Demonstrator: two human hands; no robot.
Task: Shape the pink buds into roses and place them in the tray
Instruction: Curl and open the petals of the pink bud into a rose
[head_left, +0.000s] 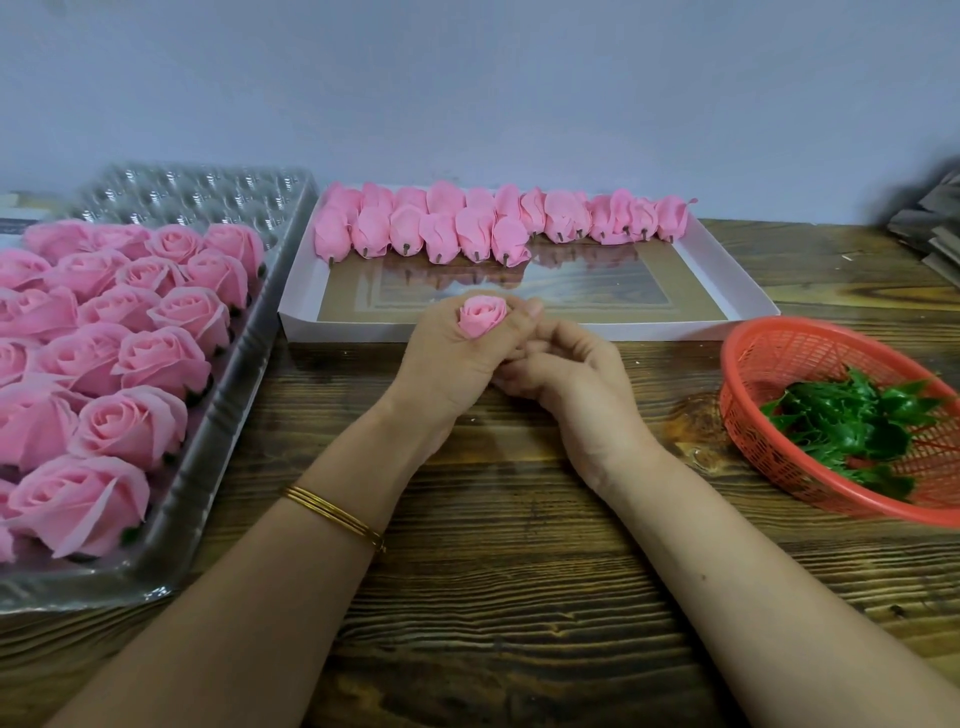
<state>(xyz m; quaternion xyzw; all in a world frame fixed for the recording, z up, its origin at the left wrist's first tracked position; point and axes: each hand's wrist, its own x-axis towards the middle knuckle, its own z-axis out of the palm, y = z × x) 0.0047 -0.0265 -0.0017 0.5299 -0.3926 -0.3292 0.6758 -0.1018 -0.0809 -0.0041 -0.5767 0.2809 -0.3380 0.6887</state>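
Hands meet over the middle of the wooden table (519, 597), just in front of the white box (519, 330). From my seat I see the left hand (457, 358) curled round a pink bud (482, 317). The bud sits upright in the ring of thumb and fingers, with its partly opened petals showing on top. The right hand (571, 384) lies against the left one from the right, its fingers curled and touching the left hand's fingers below the bud. I cannot tell whether it grips anything, since the contact is hidden from me. Thin gold bangles (332, 514) ring the left wrist.

The tray (223, 415), clear plastic, stands at the left of the table. Its near and middle pockets are filled with finished roses (130, 426), and the moulded pockets at its far end show uncovered. In the white box a row of buds (467, 228) lies along the far wall, stems pointing towards me, with the left part of the row two deep. At the right a red basket (769, 358) holds green leaves (852, 426). At the far right edge sits a grey stack (930, 228), too blurred for me to name.
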